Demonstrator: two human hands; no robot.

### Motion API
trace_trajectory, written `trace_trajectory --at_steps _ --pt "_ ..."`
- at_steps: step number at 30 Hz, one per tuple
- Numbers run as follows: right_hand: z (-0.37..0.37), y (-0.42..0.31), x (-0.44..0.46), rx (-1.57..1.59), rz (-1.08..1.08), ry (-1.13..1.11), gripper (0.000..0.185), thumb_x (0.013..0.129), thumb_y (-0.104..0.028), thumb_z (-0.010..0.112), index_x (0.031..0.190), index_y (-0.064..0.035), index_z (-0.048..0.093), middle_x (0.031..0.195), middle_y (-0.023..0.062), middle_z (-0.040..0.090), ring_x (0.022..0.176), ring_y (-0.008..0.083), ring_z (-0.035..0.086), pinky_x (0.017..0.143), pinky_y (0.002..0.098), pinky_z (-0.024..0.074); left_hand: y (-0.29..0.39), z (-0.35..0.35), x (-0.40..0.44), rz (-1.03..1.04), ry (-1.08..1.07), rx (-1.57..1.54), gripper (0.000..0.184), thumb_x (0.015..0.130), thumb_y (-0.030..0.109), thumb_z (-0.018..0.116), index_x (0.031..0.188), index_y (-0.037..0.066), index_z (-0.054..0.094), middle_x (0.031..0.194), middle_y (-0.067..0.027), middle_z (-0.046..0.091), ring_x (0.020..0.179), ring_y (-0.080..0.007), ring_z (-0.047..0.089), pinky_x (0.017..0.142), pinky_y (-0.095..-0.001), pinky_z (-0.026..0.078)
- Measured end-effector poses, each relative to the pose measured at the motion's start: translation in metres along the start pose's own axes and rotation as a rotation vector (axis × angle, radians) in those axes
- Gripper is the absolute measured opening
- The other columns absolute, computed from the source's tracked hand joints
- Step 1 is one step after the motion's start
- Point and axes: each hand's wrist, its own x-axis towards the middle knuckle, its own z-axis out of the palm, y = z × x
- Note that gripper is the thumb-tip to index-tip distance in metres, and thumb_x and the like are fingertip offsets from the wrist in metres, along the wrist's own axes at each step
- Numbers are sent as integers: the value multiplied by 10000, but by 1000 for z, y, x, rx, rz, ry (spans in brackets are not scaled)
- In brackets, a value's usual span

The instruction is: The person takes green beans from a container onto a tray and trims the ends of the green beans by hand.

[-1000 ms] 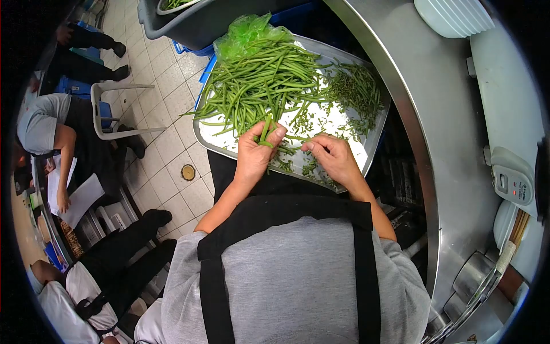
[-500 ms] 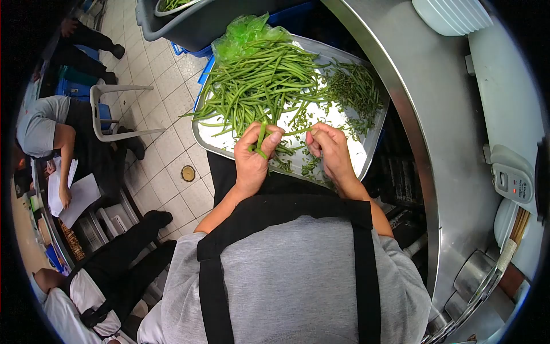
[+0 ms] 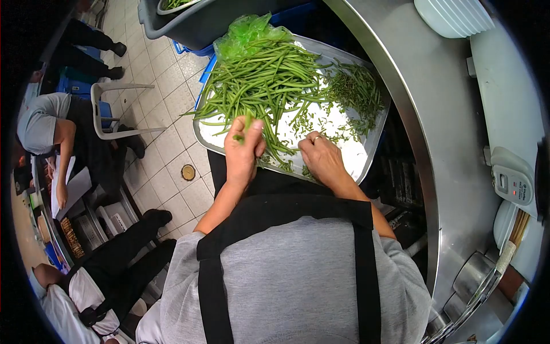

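My left hand point(image 3: 243, 150) is closed around a few green beans point(image 3: 248, 118), above the near left part of a metal tray point(image 3: 201, 136). Thumb and fingers press the beans together, and a cut end pokes out at the side. Over the tray's near edge, my right hand point(image 3: 322, 160) has its fingers curled downward; whatever the fingertips hold is hidden. A large pile of long green beans point(image 3: 269, 74) covers the tray's far left. Small broken bean ends point(image 3: 318, 117) are scattered in the middle, and a darker heap of trimmings point(image 3: 356, 94) lies at the right.
A green plastic bag point(image 3: 243, 35) rests at the pile's back. Beyond it stands a grey tub point(image 3: 189, 26). A steel counter point(image 3: 424, 86) curves along the right. At the left are a white chair point(image 3: 100, 112) and a co-worker point(image 3: 43, 123) handling papers point(image 3: 74, 192).
My hands have moved apart. The left has shifted left with its beans; the right has come down toward the tray, away from the bean it was pinching.
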Motion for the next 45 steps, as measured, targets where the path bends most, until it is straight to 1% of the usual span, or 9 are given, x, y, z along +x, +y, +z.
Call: trace_trajectory --at_steps 6,7,11,17,22,28,33,36,45 --pt "-49 -7 1 122 17 -113 77 787 -89 654 838 -55 608 832 93 594 768 300 607 694 396 492 7 11 -3 -293 -100 506 123 890 147 676 902 25 664 608 70 467 546 -39 440 513 -212 358" --pt "-59 -9 2 142 9 -111 76 788 -87 654 839 -51 611 833 96 599 761 304 606 691 396 490 6 15 -4 -286 -183 598 141 866 134 695 931 8 689 652 20 526 617 -106 514 587 -258 428" --pt "-80 -15 4 239 20 -35 78 807 -92 661 841 -32 625 810 94 605 692 271 600 645 369 482 -9 18 -9 89 -546 899 226 792 77 720 1006 19 680 827 -123 603 752 -253 580 686 -330 474" --pt "-85 -19 8 360 104 16 78 809 -102 668 824 -45 618 780 106 589 699 302 593 654 393 467 -6 21 -10 112 -469 951 168 798 62 707 956 9 692 796 -129 613 707 -259 593 655 -340 471" --pt "-78 -21 9 405 68 96 52 805 -50 654 821 -24 612 755 97 579 654 244 583 613 354 466 -6 23 -11 67 -444 928 138 813 88 710 912 -6 692 778 -135 608 685 -251 586 637 -331 461" --pt "-75 -8 15 614 312 272 67 819 -34 644 875 1 636 755 76 576 632 155 545 594 277 443 -12 15 -8 -48 -393 684 177 872 157 680 930 -10 681 747 -69 616 671 -154 550 624 -291 443" --pt "-67 -17 9 614 115 -57 146 857 -143 632 910 -11 664 832 112 626 741 267 613 681 345 485 4 19 -7 -283 -245 476 193 914 200 651 940 10 676 682 79 540 633 -20 434 560 -193 363" --pt "-58 -23 6 601 54 -197 113 862 -110 637 899 -7 667 860 100 634 794 232 618 719 316 481 2 16 -7 -258 -206 413 184 914 207 651 933 25 674 674 74 532 585 -11 405 511 -190 322" --pt "-66 -11 10 626 192 -114 135 877 -96 551 881 -13 657 778 83 608 678 192 572 630 308 453 -2 14 -8 -159 -176 263 172 918 220 644 933 49 661 658 63 497 514 -20 370 464 -194 281"
